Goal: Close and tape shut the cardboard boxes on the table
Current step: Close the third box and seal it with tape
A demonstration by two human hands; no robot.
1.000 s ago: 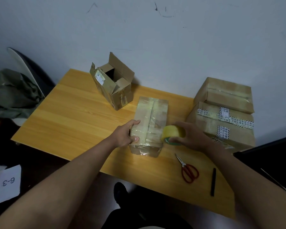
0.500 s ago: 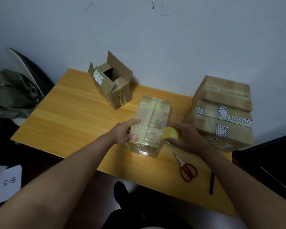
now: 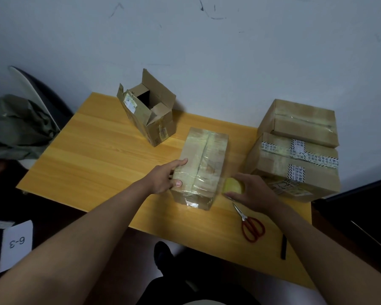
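Note:
A closed, tape-wrapped cardboard box lies lengthwise in the middle of the wooden table. My left hand grips its near left corner, thumb on top and fingers along the side. My right hand holds a yellowish roll of tape low beside the box's near right side. A smaller cardboard box with its flaps standing up sits at the back left of the table.
Two taped boxes are stacked at the table's right end against the wall. Red-handled scissors and a black marker lie near the front right edge. A chair with green cloth stands to the left.
My right hand has carried the tape roll down from the box's top right edge to beside its right side. The left hand has kept its hold on the box.

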